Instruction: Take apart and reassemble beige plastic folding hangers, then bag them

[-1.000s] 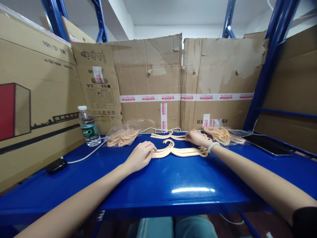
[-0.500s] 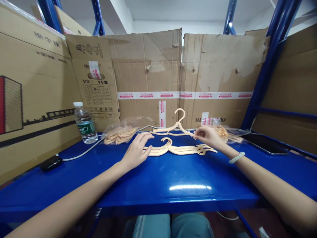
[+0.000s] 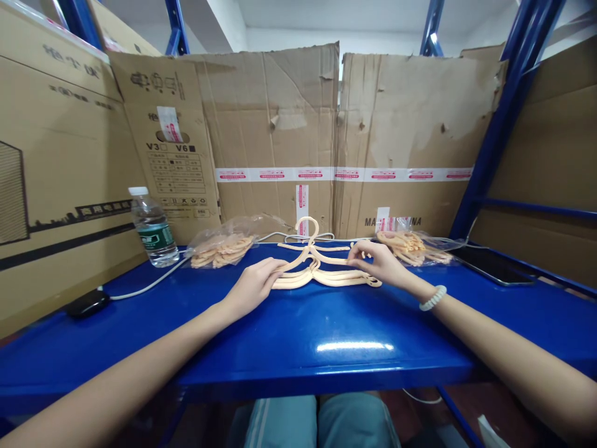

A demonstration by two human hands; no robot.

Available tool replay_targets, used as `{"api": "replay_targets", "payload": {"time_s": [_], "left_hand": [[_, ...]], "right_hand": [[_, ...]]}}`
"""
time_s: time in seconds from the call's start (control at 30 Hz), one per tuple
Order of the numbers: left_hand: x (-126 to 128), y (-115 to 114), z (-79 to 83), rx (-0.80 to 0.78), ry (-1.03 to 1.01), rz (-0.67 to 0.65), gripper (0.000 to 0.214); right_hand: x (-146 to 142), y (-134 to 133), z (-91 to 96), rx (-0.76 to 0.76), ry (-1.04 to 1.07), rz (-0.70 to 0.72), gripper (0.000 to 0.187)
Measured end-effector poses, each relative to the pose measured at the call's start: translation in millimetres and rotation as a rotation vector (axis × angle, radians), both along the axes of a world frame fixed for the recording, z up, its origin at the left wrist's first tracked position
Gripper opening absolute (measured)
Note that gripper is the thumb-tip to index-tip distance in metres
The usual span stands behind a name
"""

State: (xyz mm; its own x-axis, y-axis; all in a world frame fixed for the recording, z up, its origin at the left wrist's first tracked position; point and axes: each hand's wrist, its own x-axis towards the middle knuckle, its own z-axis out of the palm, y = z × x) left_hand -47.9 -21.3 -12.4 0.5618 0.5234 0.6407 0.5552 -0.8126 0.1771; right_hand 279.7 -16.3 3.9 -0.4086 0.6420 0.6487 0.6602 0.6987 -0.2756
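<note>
A cream-coloured clothes hanger [image 3: 329, 257] is tilted up with its hook on top, its two arms pinched between my hands. My left hand [image 3: 254, 283] is closed on the left end, and my right hand [image 3: 380, 262] is closed on the right end. Just below and in front lies a stack of similar hangers [image 3: 293, 284] on the blue table [image 3: 298, 339]; my left hand covers its left end. Behind the raised hanger, part of another hanger [image 3: 336, 248] shows on the table.
A clear bag of hangers [image 3: 221, 250] lies at the left, another bag of hangers [image 3: 410, 247] at the right. A water bottle [image 3: 153, 230], a black device [image 3: 88, 303] with a white cable, and a phone [image 3: 494, 266] are on the table. Cardboard panels [image 3: 275, 143] wall the back.
The hanger in my right hand has moved left and nearer, over the stack. My left hand, open before, has closed on its left end. The view has shifted slightly.
</note>
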Motion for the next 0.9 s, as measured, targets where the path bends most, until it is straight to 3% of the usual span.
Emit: {"api": "replay_targets", "payload": {"time_s": [0.13,0.27,0.33,0.43,0.6,0.9], "left_hand": [[-1,1,0.5,-0.050,-0.005,0.007,0.020],[-2,1,0.3,-0.089,-0.010,0.010,0.018],[-2,2,0.4,-0.102,-0.018,0.017,0.019],[-2,2,0.9,-0.118,-0.031,0.026,0.019],[-1,1,1.7,-0.142,-0.048,0.025,0.019],[-1,1,3.0,-0.155,-0.072,0.036,0.019]], "right_hand": [[27,19,1.4,0.028,-0.007,-0.131,0.033],[53,40,-5.3,0.041,-0.172,-0.242,0.023],[58,45,-10.7,0.031,-0.275,-0.255,0.027],[56,48,-16.3,0.021,-0.396,-0.239,0.033],[52,47,-14.0,0.021,-0.496,-0.191,0.027],[49,43,-8.4,-0.019,-0.364,-0.022,0.018]]}}
